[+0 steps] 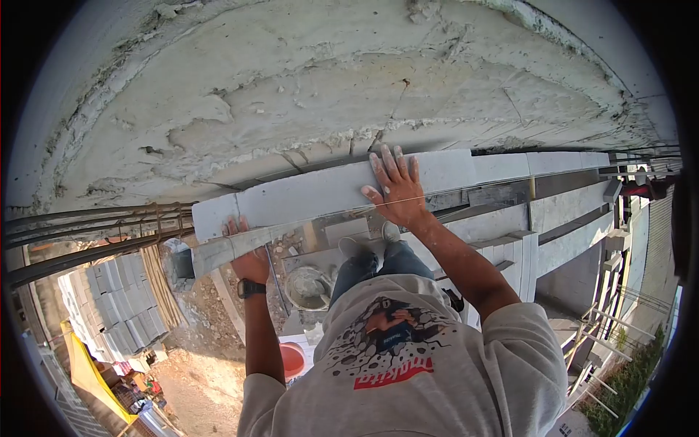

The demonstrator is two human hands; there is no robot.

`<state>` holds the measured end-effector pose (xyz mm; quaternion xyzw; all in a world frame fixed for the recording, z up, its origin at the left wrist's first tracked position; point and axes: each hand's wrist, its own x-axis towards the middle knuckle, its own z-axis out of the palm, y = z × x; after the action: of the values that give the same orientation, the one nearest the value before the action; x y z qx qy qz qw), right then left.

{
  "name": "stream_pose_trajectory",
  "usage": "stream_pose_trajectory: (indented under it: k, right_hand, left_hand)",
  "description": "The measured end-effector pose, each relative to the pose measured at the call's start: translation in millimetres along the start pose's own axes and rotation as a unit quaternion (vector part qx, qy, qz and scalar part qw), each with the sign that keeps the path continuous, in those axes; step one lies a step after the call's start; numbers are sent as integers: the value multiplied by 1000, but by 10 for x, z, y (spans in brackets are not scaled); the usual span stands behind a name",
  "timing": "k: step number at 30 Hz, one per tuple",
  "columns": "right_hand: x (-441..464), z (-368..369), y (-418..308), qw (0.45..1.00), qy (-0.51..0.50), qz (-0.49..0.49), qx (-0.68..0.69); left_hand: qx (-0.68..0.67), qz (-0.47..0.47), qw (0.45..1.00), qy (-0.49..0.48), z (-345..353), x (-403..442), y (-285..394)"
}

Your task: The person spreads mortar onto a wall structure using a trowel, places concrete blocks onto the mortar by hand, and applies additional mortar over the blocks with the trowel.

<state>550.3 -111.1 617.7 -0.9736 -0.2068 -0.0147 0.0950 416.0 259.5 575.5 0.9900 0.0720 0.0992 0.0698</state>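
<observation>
A row of pale grey blocks runs across the view below a rough concrete surface. My right hand lies on the top of a block near the middle, its dusty fingers spread. Farther left, my left hand touches the near side of the blocks, fingertips at the upper edge and fingers stretched out; a black watch is on that wrist. A thin string runs along the near side of the row and passes by both hands.
A round tub of grey mortar stands near my feet, with a red bucket below it. Steel bars stick out at the left. Stacked blocks are on the ground far below. Scaffold poles stand at the lower right.
</observation>
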Motion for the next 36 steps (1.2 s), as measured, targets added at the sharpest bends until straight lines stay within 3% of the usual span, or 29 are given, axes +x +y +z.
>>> stream_pose_trajectory:
  k: [2, 5, 9, 12, 14, 16, 19, 22, 25, 27, 30, 34, 36]
  right_hand:
    - [-202, 57, 507, 985, 82, 147, -37]
    - [-354, -80, 461, 991, 95, 97, 3]
    - [-496, -103, -204, 989, -62, -125, 57]
    - [-542, 59, -37, 977, -78, -165, 109]
    - [-580, -183, 480, 997, -39, -37, 60]
    - [-686, -211, 1224, 983, 33, 170, -64]
    - [-635, -199, 1568, 960, 131, 238, -65]
    - [-425, -268, 682, 997, 31, -11, 72]
    - [-315, 5, 61, 970, -43, -198, 132]
    - [-304, 111, 276, 980, -24, -159, 120]
    - [-420, -62, 1114, 997, 15, -59, 54]
    - [-741, -179, 2411, 964, 60, 249, -69]
    - [-877, -381, 2449, 984, 96, 142, -36]
  left_hand:
    - [3, -6, 1000, 4, 17, -13, 15]
    - [-41, -23, 999, -3, -47, 4, 108]
    - [-40, -8, 999, 27, 48, -15, 83]
    - [-56, -29, 998, 31, 4, -147, 132]
    - [-62, -64, 996, 28, -32, -288, 135]
    - [-85, -117, 988, 48, 54, -561, 112]
    - [-103, -177, 977, 57, 0, -734, 365]
    - [-154, -267, 951, 40, 285, -918, 714]
    - [-281, -350, 894, 3, 788, -1126, 844]
    - [-421, -354, 834, -29, 830, -1121, 1269]
    - [-297, -284, 910, -52, 625, -1240, 1839]
    - [-245, -194, 950, -16, 397, -1285, 2410]
    - [-240, -146, 960, 12, 371, -1137, 2644]
